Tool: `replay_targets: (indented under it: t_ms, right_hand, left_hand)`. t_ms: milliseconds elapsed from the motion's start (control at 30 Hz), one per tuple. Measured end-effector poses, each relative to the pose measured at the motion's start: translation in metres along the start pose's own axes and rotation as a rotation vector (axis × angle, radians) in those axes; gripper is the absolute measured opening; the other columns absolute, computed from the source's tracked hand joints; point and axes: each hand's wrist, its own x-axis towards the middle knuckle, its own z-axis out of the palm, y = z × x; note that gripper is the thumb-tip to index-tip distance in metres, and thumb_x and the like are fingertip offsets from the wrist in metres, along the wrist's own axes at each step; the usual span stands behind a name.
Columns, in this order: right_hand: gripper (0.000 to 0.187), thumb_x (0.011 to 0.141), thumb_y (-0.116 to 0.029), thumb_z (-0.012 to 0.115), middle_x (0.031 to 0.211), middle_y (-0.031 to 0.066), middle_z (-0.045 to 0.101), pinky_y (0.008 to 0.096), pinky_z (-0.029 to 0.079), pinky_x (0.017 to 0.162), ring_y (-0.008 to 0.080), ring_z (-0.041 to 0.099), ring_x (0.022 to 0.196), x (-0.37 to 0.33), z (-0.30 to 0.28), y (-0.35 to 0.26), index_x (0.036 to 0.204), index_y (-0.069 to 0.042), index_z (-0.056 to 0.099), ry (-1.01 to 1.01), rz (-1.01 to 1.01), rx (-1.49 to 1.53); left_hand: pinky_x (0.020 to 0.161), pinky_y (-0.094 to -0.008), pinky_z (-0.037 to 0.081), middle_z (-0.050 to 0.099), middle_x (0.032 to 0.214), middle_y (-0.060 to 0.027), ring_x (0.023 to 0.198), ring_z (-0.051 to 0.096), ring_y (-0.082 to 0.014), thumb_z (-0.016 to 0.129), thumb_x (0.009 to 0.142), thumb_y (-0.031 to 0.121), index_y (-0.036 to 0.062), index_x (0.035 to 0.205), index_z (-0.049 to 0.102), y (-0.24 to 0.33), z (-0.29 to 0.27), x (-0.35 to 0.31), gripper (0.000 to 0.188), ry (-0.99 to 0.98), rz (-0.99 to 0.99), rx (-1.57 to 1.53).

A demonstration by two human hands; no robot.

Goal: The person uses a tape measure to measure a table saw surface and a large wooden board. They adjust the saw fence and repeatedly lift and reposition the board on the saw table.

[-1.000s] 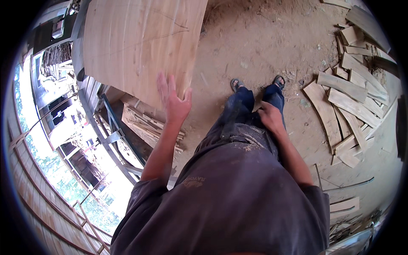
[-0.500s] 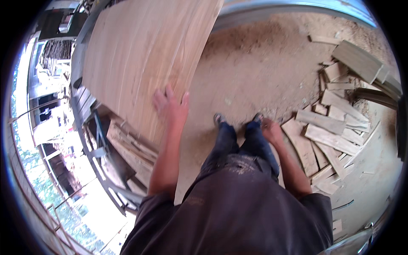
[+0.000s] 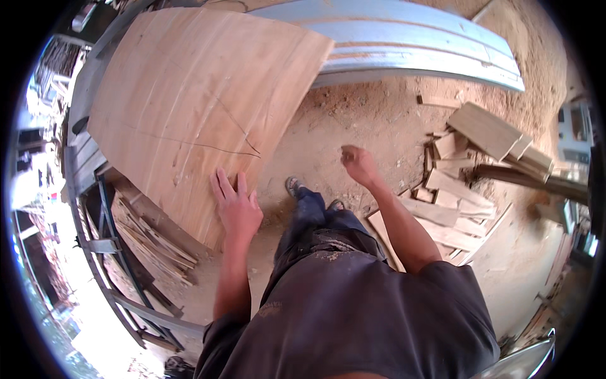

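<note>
A broad wooden panel [image 3: 183,95] made of joined boards lies flat on a metal stand to my left. Dark thin lines run across its face and come near each other close to the right edge. My left hand [image 3: 238,211] rests on the panel's near right part, palm down with its fingers spread. Out over the dirt floor, right of the panel and apart from it, hangs my right hand [image 3: 360,165]. Its fingers are curled closed, and whatever may be inside them is hidden.
Offcut boards [image 3: 451,208] lie in a loose pile at the right, with a thicker plank [image 3: 486,129] on top. Bluish metal sheeting [image 3: 410,38] stretches along the far side. Under the panel, the dark metal frame [image 3: 110,221] stands beside long wood strips [image 3: 158,243].
My right hand has risen from low beside my leg to out in front of me. The left hand stays on the panel, now closer to its near end. The view has shifted, showing more metal sheeting.
</note>
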Motion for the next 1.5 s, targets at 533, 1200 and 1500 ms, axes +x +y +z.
replay_targets:
  t_ms: [533, 1200, 1500]
  right_hand:
    - [0.044, 0.089, -0.013, 0.059, 0.117, 0.0247, 0.06, 0.0511, 0.042, 0.098, 0.0413, 0.052, 0.113, 0.276, -0.066, -0.113, 0.13, 0.002, 0.054, 0.373, -0.405, -0.379]
    - [0.044, 0.099, -0.036, 0.053, 0.094, 0.021, 0.061, 0.0482, 0.041, 0.078, 0.0381, 0.055, 0.087, 0.062, -0.027, -0.119, 0.105, 0.007, 0.06, -0.022, 0.1, -0.262]
    - [0.056, 0.104, -0.045, 0.043, 0.1, 0.0106, 0.064, 0.0345, 0.044, 0.087, 0.019, 0.054, 0.095, 0.091, -0.017, -0.119, 0.113, 0.007, 0.063, -0.159, 0.051, 0.139]
  left_hand:
    - [0.098, -0.0434, 0.044, 0.062, 0.12, -0.0307, 0.114, 0.059, -0.0417, 0.051, 0.099, 0.039, -0.0094, 0.123, 0.058, -0.065, 0.059, -0.102, 0.054, 0.44, -1.398, -0.806]
    - [0.084, -0.0433, 0.049, 0.071, 0.101, -0.0278, 0.097, 0.067, -0.0323, 0.04, 0.102, 0.054, -0.0104, 0.106, 0.068, -0.222, 0.028, -0.23, 0.07, 0.264, -1.44, -0.739]
    - [0.084, -0.0433, 0.049, 0.071, 0.099, -0.0263, 0.095, 0.068, -0.0356, 0.038, 0.102, 0.057, -0.0103, 0.106, 0.067, -0.229, 0.051, -0.243, 0.073, 0.284, -1.439, -0.702]
